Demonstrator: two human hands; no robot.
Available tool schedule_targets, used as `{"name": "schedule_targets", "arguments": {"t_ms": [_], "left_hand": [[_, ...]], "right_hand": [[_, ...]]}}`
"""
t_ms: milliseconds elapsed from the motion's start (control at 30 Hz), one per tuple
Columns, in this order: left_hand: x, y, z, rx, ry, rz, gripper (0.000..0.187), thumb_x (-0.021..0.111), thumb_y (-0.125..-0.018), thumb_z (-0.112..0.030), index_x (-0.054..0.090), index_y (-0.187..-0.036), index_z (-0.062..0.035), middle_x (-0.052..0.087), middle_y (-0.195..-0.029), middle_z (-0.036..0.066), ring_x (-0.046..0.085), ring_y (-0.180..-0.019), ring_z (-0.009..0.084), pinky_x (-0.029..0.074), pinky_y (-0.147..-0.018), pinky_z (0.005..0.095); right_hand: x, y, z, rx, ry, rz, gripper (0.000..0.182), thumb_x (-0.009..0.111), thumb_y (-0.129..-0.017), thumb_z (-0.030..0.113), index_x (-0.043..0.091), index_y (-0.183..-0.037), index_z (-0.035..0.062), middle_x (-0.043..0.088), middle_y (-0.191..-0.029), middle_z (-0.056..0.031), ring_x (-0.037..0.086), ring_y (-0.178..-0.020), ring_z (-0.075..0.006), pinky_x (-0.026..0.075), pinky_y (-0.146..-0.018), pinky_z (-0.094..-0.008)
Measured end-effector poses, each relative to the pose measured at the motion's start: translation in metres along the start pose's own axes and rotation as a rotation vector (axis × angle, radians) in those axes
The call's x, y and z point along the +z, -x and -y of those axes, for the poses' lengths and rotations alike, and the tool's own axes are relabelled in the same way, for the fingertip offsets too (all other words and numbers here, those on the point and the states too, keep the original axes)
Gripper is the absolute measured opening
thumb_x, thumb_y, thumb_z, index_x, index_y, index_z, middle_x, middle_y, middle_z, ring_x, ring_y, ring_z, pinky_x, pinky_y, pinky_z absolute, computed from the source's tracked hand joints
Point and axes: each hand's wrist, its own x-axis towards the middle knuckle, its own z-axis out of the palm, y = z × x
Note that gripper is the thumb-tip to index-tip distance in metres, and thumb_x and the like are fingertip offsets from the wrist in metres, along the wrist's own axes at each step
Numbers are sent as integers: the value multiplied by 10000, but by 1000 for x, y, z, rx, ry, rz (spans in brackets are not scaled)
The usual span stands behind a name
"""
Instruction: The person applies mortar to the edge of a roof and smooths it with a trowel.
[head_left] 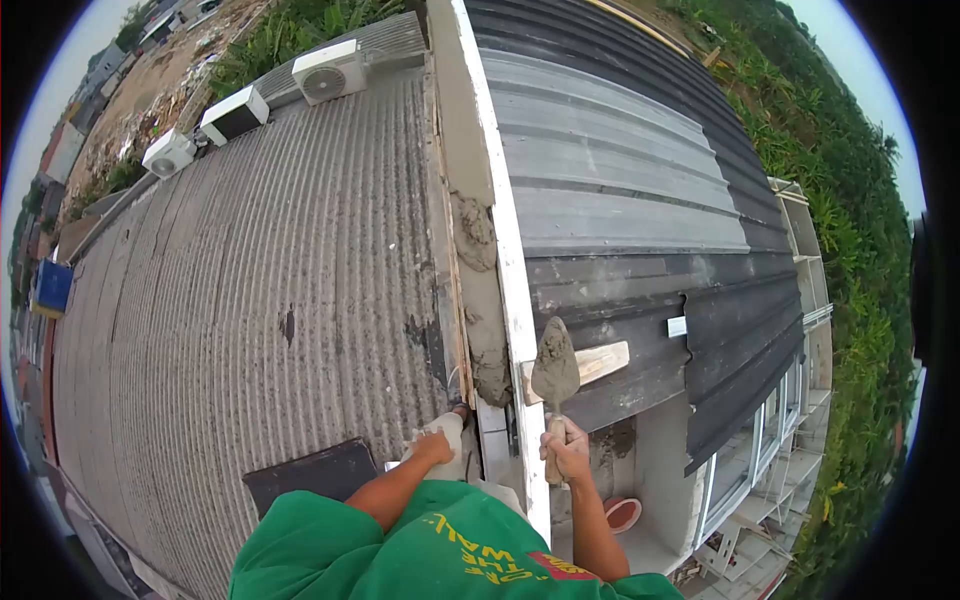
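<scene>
My right hand [567, 452] grips the wooden handle of a trowel [555, 372], blade up and smeared with grey mortar, beside the white board [512, 290] along the wall top. My left hand [436, 442], in a pale glove, rests on the wall top near the foot of the wet mortar strip [478, 300]. What its fingers hold is hidden. A lump of fresh mortar [473, 232] sits farther along the strip.
Grey corrugated roof [250, 300] spreads left, with three air-conditioner units [328, 70] at its far end and a dark sheet [312, 475] near me. Dark metal roofing [620, 200] lies right, with a wooden piece [600, 360] on it. A red bowl [622, 513] sits below.
</scene>
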Motion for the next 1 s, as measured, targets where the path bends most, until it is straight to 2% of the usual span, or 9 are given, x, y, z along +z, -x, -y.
{"name": "schedule_targets", "arguments": {"t_ms": [100,167,233,367,533,733,800,900,1000], "left_hand": [[-10,-19,10,-114,92,40,1067,692,-749,-635,174,-1557,-169,131,-1618,157,164,-1455,463,232,-1086,707],[3,-35,21,-184,129,100,1130,695,-728,-668,124,-1568,-173,87,-1627,154,151,-1458,467,246,-1082,704],[16,-66,20,-285,260,112,1254,706,-669,-729,71,-1568,-127,146,-1607,195,190,-1430,509,259,-1059,729],[4,-70,1,-294,371,140,1210,733,-668,-682,173,-1538,-55,356,-1524,175,474,-1311,398,414,-1042,544],[13,-104,-21,-328,251,87,1081,740,-702,-611,274,-1499,-48,409,-1485,197,543,-1247,358,447,-1015,434],[20,-123,-32,-326,222,30,947,732,-719,-558,387,-1415,-18,413,-1461,248,576,-1209,353,437,-1012,424],[26,-120,-32,-349,230,51,935,728,-723,-552,392,-1410,-14,412,-1463,247,578,-1207,353,430,-1019,431],[27,-121,-29,-319,218,53,935,718,-726,-558,393,-1413,-14,403,-1469,248,584,-1200,340,422,-1027,427],[24,-118,-34,-323,205,70,938,701,-741,-562,377,-1426,-9,381,-1486,249,562,-1236,312,419,-1031,420]], "right_hand": [[38,-134,-53,110,177,-35,326,648,-856,85,593,-1163,-9,655,-792,-118,641,-623,-211,524,-604,-326],[70,-211,-77,-263,969,-204,381,661,-832,160,581,-1151,-33,677,-877,-239,679,-771,-372,534,-711,-408],[82,-248,-72,-132,863,-207,441,676,-808,217,572,-1148,-43,651,-952,-312,645,-923,-455,514,-798,-459],[48,-284,-43,-83,928,-208,342,611,-791,170,583,-1073,-21,668,-824,-250,668,-797,-433,522,-724,-464],[22,-374,4,-318,1338,-49,383,532,-974,378,555,-853,15,593,-656,-273,591,-682,-494,458,-608,-553],[64,-507,23,-447,1595,73,528,452,-995,438,573,-886,-64,638,-740,-284,640,-726,-448,514,-643,-509],[92,-530,40,-12,1278,103,601,424,-1012,461,518,-694,-40,572,-602,-221,573,-497,-374,492,-543,-462],[111,-496,67,339,1052,73,599,394,-1023,470,528,-697,-14,533,-558,-120,545,-454,-230,490,-469,-394],[94,-445,53,392,1027,69,538,444,-1014,454,525,-776,-22,519,-597,-78,530,-473,-182,487,-428,-368]]}}
